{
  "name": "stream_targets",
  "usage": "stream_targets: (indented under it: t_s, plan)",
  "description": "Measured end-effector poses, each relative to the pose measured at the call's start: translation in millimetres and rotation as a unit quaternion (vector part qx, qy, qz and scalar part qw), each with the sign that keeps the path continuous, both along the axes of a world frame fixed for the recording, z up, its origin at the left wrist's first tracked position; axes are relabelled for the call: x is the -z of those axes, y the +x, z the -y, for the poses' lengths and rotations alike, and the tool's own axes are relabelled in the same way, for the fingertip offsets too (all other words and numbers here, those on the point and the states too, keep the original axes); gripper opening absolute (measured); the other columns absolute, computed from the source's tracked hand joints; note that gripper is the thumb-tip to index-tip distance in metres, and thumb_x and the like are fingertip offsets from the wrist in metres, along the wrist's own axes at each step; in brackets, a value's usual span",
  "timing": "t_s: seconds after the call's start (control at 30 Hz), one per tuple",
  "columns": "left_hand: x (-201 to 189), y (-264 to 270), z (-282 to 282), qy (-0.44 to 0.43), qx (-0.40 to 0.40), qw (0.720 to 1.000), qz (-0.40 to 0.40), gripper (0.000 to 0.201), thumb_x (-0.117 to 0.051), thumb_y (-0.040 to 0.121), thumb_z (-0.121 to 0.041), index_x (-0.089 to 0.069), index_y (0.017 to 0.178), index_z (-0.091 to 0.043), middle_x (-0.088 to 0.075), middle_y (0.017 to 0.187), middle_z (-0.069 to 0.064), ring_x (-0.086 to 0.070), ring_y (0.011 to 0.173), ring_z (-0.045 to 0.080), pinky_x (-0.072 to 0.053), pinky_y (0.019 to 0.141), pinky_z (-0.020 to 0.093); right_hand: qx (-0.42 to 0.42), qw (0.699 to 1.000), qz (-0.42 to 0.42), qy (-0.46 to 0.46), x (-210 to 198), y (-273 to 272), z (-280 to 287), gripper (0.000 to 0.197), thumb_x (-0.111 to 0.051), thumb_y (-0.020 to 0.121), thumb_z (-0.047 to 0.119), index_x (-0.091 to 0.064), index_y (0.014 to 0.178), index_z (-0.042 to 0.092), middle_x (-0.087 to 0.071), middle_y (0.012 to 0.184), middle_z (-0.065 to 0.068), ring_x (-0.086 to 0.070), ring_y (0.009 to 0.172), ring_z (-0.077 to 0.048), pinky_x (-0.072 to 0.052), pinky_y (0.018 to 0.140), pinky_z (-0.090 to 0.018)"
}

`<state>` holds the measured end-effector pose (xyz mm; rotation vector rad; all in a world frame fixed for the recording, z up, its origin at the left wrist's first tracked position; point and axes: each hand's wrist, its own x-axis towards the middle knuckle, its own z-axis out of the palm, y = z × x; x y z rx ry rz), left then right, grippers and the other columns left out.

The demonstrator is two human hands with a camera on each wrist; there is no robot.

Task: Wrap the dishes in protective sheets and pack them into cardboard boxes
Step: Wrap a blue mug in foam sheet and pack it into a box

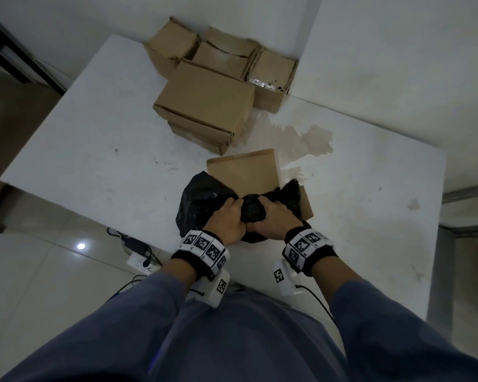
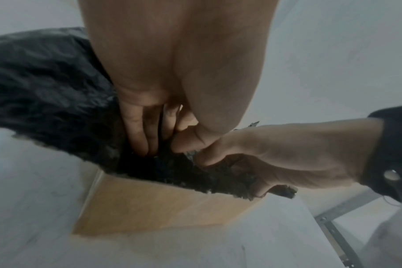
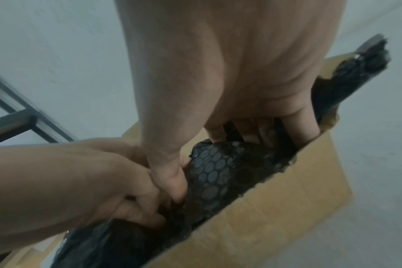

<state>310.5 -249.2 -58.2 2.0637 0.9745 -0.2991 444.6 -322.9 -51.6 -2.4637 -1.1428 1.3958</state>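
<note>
A bundle in black bubble wrap point(image 1: 253, 210) sits low in the frame's centre, in an open cardboard box point(image 1: 246, 172) on the white tabletop point(image 1: 94, 150). My left hand point(image 1: 224, 219) and right hand point(image 1: 271, 216) clamp curled fingers on it, thumbs nearly meeting. Only my right wrist view resolves the wrap's round bubbles; only the head view shows the stacked boxes point(image 1: 204, 106) at upper centre.
</note>
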Motion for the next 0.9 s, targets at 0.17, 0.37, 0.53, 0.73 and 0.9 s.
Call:
stream_targets:
  t_s: [0.17, 0.37, 0.53, 0.73, 0.9]
  plan:
    - [-3, 11, -5, -0.014, 0.006, 0.997, -0.075, 0.054, -0.062, 0.093, -0.022, -0.041, 0.140, -0.007, -0.038, 0.131, 0.016, -0.052, 0.113, 0.040, -0.045, 0.096, 0.042, 0.004, 0.998, -0.024, -0.062, -3, 7, -19, 0.076, -0.075, 0.064, 0.045, -0.049, 0.133, 0.027, -0.052, 0.130, -0.011, -0.053, 0.115, -0.033, -0.050, 0.098, -0.043]
    - [-1, 21, -11, -0.028, 0.005, 0.991, -0.134, 0.051, -0.063, 0.093, -0.029, -0.045, 0.138, -0.011, -0.037, 0.136, 0.013, -0.052, 0.119, 0.039, -0.045, 0.101, 0.044, 0.013, 0.996, -0.049, -0.069, -1, 11, -25, 0.056, -0.070, 0.066, 0.044, -0.057, 0.117, 0.026, -0.060, 0.119, -0.008, -0.057, 0.106, -0.028, -0.050, 0.095, -0.040]
    - [3, 18, -25, -0.061, -0.020, 0.990, -0.126, 0.042, -0.064, 0.091, -0.031, -0.058, 0.131, -0.018, -0.059, 0.128, 0.013, -0.058, 0.115, 0.033, -0.049, 0.099, 0.039, 0.027, 0.996, -0.038, -0.073, -3, 8, -32, 0.056, -0.069, 0.058, 0.053, -0.066, 0.106, 0.025, -0.065, 0.106, -0.003, -0.062, 0.095, -0.024, -0.054, 0.081, -0.032]
    - [7, 21, -24, -0.058, -0.033, 0.989, -0.131, 0.035, -0.066, 0.091, -0.028, -0.062, 0.122, -0.015, -0.063, 0.120, 0.014, -0.062, 0.110, 0.033, -0.052, 0.095, 0.041, 0.018, 0.997, -0.027, -0.075, -2, 6, -35, 0.049, -0.064, 0.060, 0.055, -0.068, 0.097, 0.023, -0.067, 0.104, -0.006, -0.063, 0.091, -0.027, -0.055, 0.081, -0.033]
    - [2, 15, -17, -0.070, -0.041, 0.992, -0.096, 0.035, -0.065, 0.087, -0.019, -0.061, 0.122, -0.013, -0.061, 0.120, 0.015, -0.060, 0.111, 0.034, -0.051, 0.096, 0.042, 0.021, 0.997, -0.044, -0.060, -6, 4, -25, 0.026, -0.061, 0.082, 0.056, -0.056, 0.084, 0.030, -0.059, 0.108, -0.007, -0.058, 0.103, -0.030, -0.049, 0.089, -0.036]
